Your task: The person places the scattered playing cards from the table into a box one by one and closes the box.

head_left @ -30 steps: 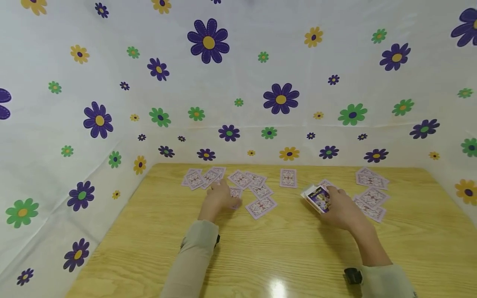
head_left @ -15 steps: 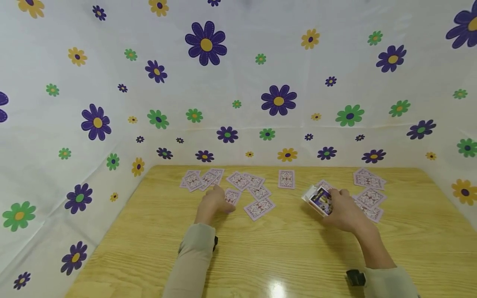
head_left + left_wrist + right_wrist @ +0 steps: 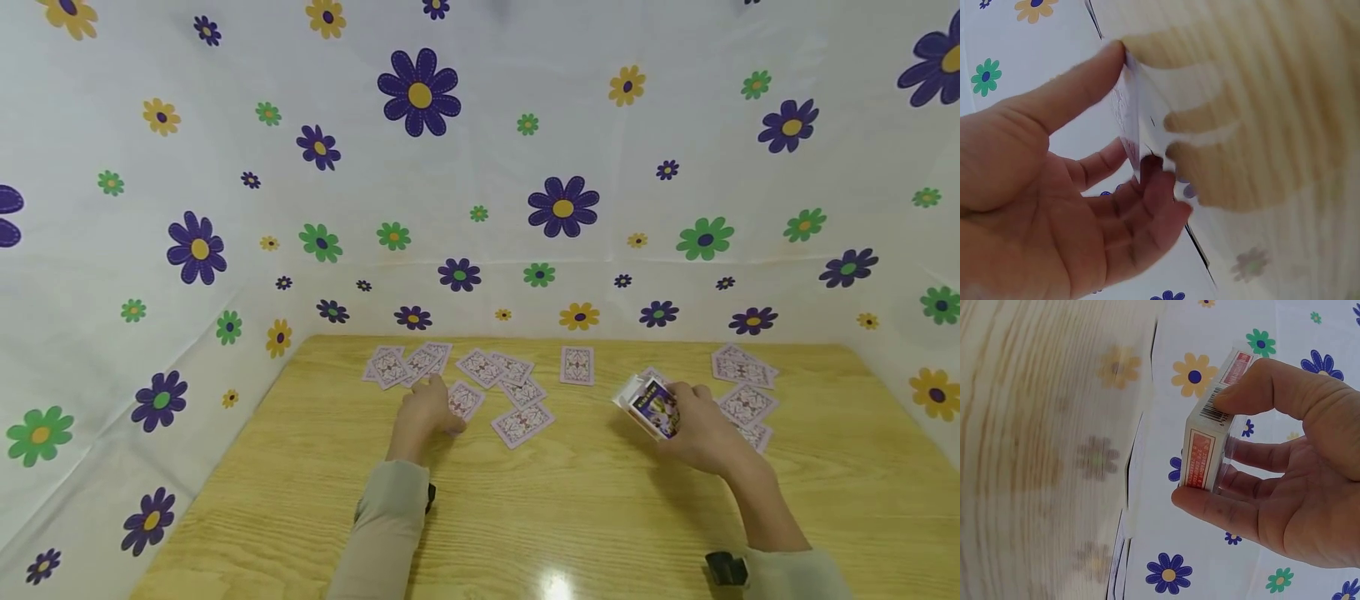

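Observation:
At the left end of the spread, my left hand (image 3: 422, 417) is at the left edge of a patterned playing card (image 3: 466, 402). In the left wrist view, thumb (image 3: 1116, 53) and bent fingers close on opposite ends of that card (image 3: 1125, 103), which stands tilted near the tabletop. My right hand (image 3: 705, 433) grips a small playing-card box (image 3: 656, 409) with a dark picture on its front and a white end toward the left. The right wrist view shows the box (image 3: 1207, 437) between thumb and fingers, its barcode and red panels visible. Its inside is hidden.
Several face-down cards (image 3: 522, 426) lie in the middle of the wooden table (image 3: 480, 533). More cards (image 3: 388, 367) rest at the back left, a single card (image 3: 577, 365) at the back, and overlapping cards (image 3: 745, 367) on the right. A flowered white cloth (image 3: 480, 167) hangs behind.
My left hand has drawn back a little to the left, uncovering more of the card by its thumb. The right hand, still gripping the box, has shifted slightly toward the front right.

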### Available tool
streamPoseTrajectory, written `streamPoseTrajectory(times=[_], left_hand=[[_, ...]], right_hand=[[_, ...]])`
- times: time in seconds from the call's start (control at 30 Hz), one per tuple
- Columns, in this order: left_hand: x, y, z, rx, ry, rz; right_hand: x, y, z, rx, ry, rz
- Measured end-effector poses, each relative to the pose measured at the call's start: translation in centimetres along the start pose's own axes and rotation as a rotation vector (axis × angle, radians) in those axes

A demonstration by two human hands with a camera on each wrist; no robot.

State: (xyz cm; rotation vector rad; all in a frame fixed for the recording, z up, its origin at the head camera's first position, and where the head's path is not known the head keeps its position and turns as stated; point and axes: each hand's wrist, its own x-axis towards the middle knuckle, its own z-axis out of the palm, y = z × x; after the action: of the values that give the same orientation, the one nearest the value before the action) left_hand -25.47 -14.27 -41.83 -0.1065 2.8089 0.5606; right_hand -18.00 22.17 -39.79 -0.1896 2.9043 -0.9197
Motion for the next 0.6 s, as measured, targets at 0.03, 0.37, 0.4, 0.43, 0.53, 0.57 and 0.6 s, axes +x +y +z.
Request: streamPoseTrajectory(times=[0.03,0.37,0.4,0.43,0.53,0.57,0.6], left_hand=[[0.0,-0.1,0.1,-0.001,0.004,0.012],[-0.6,-1.0,-0.1,-0.178,0.046,0.138],[-0.7,-1.1,-0.1,-0.211,0.059,0.146],[-0.9,-1.1,-0.1,-0.246,0.073,0.152],[-1.2,-1.1,-0.3,-0.349,0.116,0.167],[-1.3,-1.0,-0.4,-0.376,0.134,0.169],[-1.4,-0.9,-0.5,-0.396,0.157,0.177]], right_hand=[[0.0,0.0,0.0,0.001,0.000,0.001],[-0.1,-0.1,0.0,0.007,0.013,-0.014],[-0.1,-0.1,0.0,0.007,0.016,-0.020],[-0.1,-0.1,0.0,0.008,0.019,-0.024],[-0.1,-0.2,0.0,0.006,0.033,-0.037],[-0.2,-0.2,0.0,0.008,0.037,-0.040],[-0.2,-0.2,-0.1,0.011,0.041,-0.043]])
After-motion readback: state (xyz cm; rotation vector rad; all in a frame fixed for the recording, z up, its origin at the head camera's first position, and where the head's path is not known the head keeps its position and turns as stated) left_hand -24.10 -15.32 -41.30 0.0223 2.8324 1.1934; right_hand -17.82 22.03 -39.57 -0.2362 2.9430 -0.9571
